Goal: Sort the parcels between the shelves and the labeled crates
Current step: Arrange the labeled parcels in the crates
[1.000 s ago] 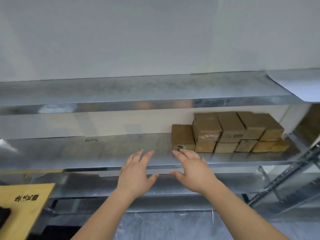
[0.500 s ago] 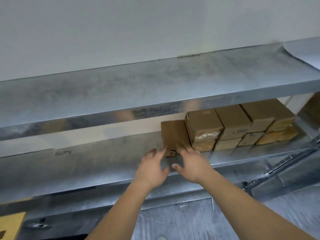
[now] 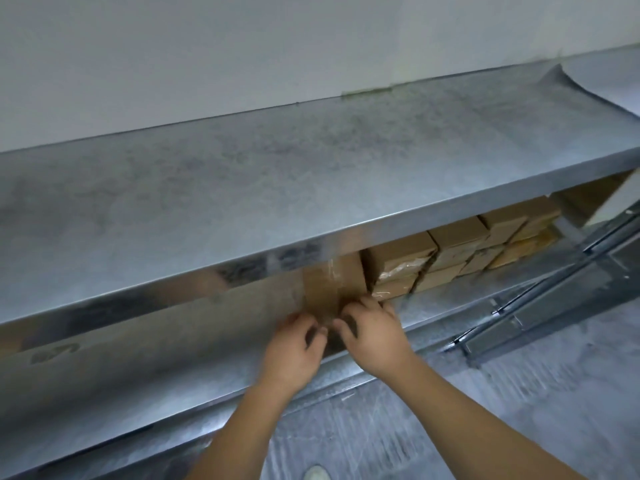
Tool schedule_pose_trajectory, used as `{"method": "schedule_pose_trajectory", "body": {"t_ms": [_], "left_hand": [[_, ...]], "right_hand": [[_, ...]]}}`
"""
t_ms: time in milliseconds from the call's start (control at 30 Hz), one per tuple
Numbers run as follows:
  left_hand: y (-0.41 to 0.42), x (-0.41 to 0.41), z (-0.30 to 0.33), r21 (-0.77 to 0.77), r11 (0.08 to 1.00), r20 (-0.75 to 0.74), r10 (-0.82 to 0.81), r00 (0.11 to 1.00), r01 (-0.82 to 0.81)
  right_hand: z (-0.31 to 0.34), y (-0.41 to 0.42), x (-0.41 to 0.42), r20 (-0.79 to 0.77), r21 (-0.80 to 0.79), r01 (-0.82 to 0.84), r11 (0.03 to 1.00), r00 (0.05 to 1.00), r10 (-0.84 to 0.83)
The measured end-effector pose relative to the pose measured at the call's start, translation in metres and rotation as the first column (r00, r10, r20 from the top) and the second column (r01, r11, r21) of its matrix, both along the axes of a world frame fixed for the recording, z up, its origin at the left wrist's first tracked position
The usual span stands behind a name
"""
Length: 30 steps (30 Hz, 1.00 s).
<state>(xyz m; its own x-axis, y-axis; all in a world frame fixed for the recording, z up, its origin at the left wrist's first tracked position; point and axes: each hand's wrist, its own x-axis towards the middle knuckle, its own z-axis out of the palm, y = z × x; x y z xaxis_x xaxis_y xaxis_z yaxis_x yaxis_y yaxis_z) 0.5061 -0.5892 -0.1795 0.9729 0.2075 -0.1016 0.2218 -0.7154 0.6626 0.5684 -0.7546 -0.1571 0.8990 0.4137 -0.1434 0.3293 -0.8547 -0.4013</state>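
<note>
A brown cardboard parcel (image 3: 332,282) with clear tape lies on the lower metal shelf (image 3: 173,348), leftmost of a row. My left hand (image 3: 294,351) curls its fingers onto the parcel's near left corner. On the near right corner rests my right hand (image 3: 374,334), fingers bent over the edge. Both hands grip the same parcel. To its right, several more brown parcels (image 3: 450,251) are stacked two high, partly hidden under the upper shelf (image 3: 277,188).
The upper shelf overhangs the parcels and leaves a low gap. A white sheet (image 3: 602,81) lies at the upper shelf's right end. Slanted metal rails (image 3: 540,317) sit at the right. Grey floor (image 3: 485,393) and a shoe tip (image 3: 317,474) show below.
Both hands reached forward from the shelf's front edge and closed on the leftmost parcel's near corners. The view tilted down and moved closer to the shelves.
</note>
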Motion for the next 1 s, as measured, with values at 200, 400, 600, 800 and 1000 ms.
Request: {"method": "schedule_pose_trajectory", "body": {"t_ms": [200, 400, 600, 800, 1000], "left_hand": [[0.0, -0.014, 0.002, -0.01, 0.989, 0.005, 0.15, 0.989, -0.15], [0.006, -0.012, 0.016, -0.042, 0.968, -0.081, 0.242, 0.967, -0.246], [0.008, -0.022, 0.02, -0.084, 0.983, -0.062, 0.157, 0.986, -0.162], [-0.011, -0.047, 0.038, -0.27, 0.938, 0.112, 0.253, 0.961, -0.216], [-0.046, -0.071, 0.062, -0.38, 0.861, 0.167, 0.423, 0.891, -0.338]], "right_hand": [[0.004, -0.002, -0.009, -0.048, 0.142, 0.123, 0.982, 0.992, -0.117], [0.012, -0.006, -0.001, -0.09, 0.249, 0.124, 0.961, 0.99, -0.105], [0.009, -0.017, 0.006, -0.167, 0.335, 0.039, 0.941, 0.986, 0.019], [0.012, -0.038, -0.003, -0.209, 0.507, 0.0, 0.862, 0.97, 0.124], [0.024, -0.064, -0.015, -0.228, 0.649, -0.022, 0.761, 0.948, 0.221]]}}
